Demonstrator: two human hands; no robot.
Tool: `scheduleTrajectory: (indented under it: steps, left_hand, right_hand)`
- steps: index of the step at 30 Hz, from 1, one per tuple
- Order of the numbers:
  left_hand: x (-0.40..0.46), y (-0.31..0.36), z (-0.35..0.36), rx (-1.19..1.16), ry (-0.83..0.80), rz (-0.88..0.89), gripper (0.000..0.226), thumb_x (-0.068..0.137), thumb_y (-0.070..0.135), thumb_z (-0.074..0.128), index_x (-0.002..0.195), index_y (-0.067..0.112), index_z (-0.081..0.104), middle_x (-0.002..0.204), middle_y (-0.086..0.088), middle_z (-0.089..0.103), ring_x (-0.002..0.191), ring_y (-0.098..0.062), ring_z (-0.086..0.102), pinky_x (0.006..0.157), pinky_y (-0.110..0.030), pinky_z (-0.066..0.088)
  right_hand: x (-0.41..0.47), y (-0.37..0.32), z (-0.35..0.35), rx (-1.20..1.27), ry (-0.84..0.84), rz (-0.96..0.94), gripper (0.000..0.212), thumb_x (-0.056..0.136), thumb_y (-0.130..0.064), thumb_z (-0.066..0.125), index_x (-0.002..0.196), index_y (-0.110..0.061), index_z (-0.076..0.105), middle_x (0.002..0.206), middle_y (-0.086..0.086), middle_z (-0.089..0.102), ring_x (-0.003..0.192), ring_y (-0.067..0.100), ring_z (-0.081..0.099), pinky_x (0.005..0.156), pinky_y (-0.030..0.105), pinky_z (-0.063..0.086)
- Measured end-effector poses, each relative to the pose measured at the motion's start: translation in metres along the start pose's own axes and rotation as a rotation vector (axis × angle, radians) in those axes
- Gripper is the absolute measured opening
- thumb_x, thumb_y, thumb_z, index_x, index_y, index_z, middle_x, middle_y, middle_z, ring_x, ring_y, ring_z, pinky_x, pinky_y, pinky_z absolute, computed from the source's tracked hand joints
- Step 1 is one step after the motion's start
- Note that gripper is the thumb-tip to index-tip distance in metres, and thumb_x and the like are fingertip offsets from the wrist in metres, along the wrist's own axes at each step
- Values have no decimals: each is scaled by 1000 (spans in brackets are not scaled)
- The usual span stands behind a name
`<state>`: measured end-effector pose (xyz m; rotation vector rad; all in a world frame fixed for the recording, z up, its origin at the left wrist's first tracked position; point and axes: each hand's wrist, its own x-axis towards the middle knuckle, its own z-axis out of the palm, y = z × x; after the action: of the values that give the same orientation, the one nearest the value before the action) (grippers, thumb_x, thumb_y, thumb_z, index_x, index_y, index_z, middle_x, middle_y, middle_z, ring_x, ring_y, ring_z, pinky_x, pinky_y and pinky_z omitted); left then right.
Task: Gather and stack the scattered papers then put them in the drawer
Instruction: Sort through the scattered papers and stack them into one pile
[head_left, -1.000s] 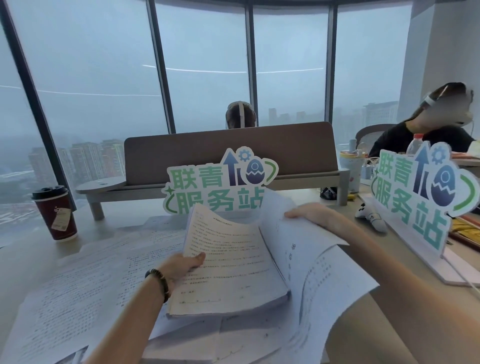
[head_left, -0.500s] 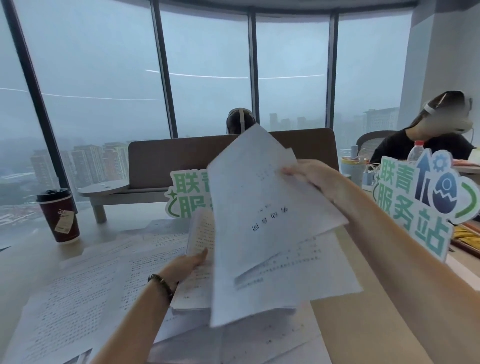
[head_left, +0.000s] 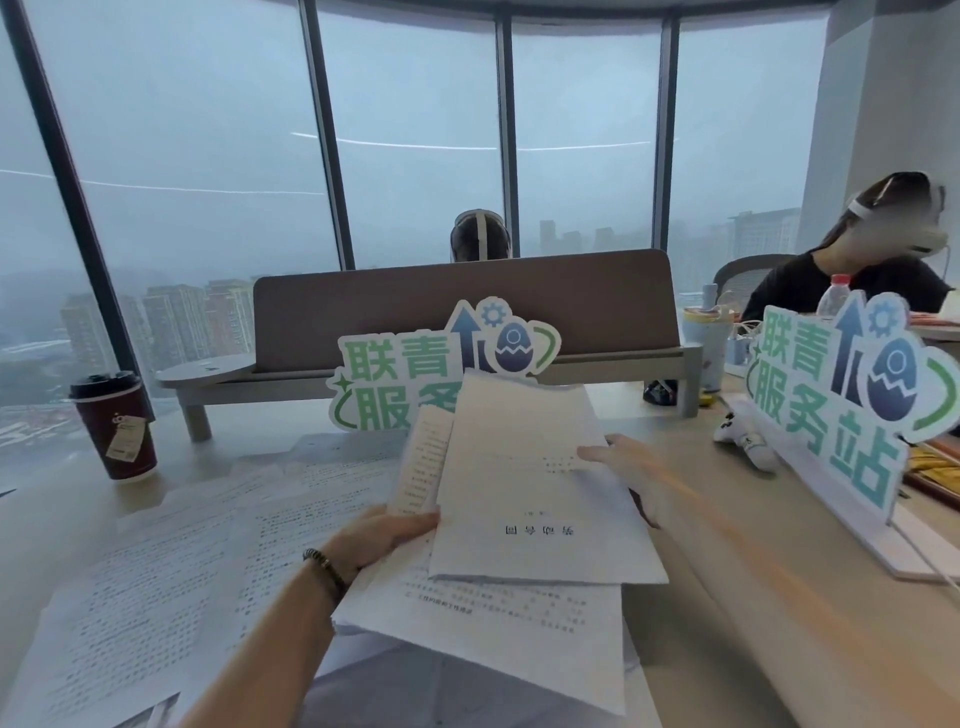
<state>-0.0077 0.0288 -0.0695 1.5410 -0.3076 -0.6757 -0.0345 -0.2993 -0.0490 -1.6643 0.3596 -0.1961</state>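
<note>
A stack of white printed papers is held above the desk in front of me. My left hand, with a bead bracelet at the wrist, grips the stack's left edge. My right hand holds the right edge of the top sheets, thumb on top. More loose printed sheets lie spread over the desk on the left and under the stack. No drawer is in view.
A dark red coffee cup stands at the far left of the desk. Two green-and-white sign boards stand behind and to the right. A monitor riser crosses the back. Two people sit beyond.
My right hand has brought the raised sheets down onto the stack in my left hand. The left hand stays on the stack's left edge.
</note>
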Motion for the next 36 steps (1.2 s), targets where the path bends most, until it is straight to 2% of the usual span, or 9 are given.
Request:
scheduleTrajectory:
  steps: [4, 8, 10, 15, 20, 24, 29, 33, 36]
  left_hand:
    - [-6, 6, 8, 8, 27, -18, 44, 80, 25, 73, 115, 0, 64, 110, -26, 68, 76, -35, 73, 58, -38, 60]
    - [-2, 7, 12, 119, 123, -13, 44, 84, 30, 67, 116, 0, 65, 108, -24, 71, 77, -32, 72, 61, -37, 60]
    - [1, 5, 10, 130, 180, -12, 39, 89, 29, 64, 116, 1, 65, 107, -22, 72, 81, -34, 72, 65, -39, 61]
    - [3, 4, 17, 53, 347, 57, 26, 94, 26, 60, 104, 4, 70, 98, -19, 74, 74, -32, 72, 64, -38, 61]
    - [7, 3, 22, 28, 487, 156, 21, 95, 26, 60, 92, 7, 71, 73, -3, 76, 63, -20, 71, 56, -28, 55]
    - [6, 3, 23, -9, 492, 187, 24, 97, 26, 57, 89, 7, 69, 68, -2, 74, 53, -16, 70, 44, -24, 52]
    - [5, 3, 24, -18, 493, 213, 29, 96, 34, 57, 91, 8, 72, 77, -6, 77, 63, -18, 72, 55, -28, 54]
    - [2, 6, 33, 22, 465, 210, 34, 95, 40, 55, 86, 12, 71, 73, 0, 76, 58, -10, 71, 47, -20, 53]
    - [-1, 9, 35, 94, 448, 188, 45, 91, 53, 53, 98, 13, 73, 81, 2, 77, 71, -12, 74, 54, -20, 54]
  right_hand:
    - [5, 7, -8, 55, 64, -64, 32, 86, -19, 77, 112, -16, 60, 107, 12, 71, 95, 36, 71, 91, 55, 56]
    - [7, 13, -12, 40, 203, -118, 14, 86, -16, 72, 85, -5, 64, 89, 13, 70, 76, 29, 68, 75, 48, 58]
    - [6, 12, -13, 24, 296, -148, 24, 85, -24, 71, 72, -9, 59, 73, 8, 59, 63, 20, 52, 59, 33, 43]
    - [5, 11, -17, 13, 440, -135, 35, 86, -41, 66, 69, -13, 55, 68, 9, 53, 64, 21, 47, 60, 32, 34]
    - [2, 11, -8, 87, 371, -136, 11, 85, -12, 69, 95, -14, 65, 90, 4, 69, 84, 24, 67, 74, 35, 55]
    - [-1, 18, 4, 65, 366, -73, 21, 79, -31, 65, 71, -16, 54, 75, 12, 61, 70, 22, 55, 64, 32, 44]
    - [-5, 19, 24, 131, 183, 36, 22, 92, -26, 63, 91, -4, 60, 93, 10, 66, 81, 26, 62, 71, 32, 48]
    - [-12, 18, 29, 204, 113, 8, 14, 86, 1, 67, 99, 4, 70, 97, 21, 74, 92, 39, 72, 87, 54, 58]
    - [-12, 18, 28, 178, 177, -21, 4, 84, -6, 72, 84, -1, 71, 94, 20, 75, 89, 37, 73, 87, 56, 57]
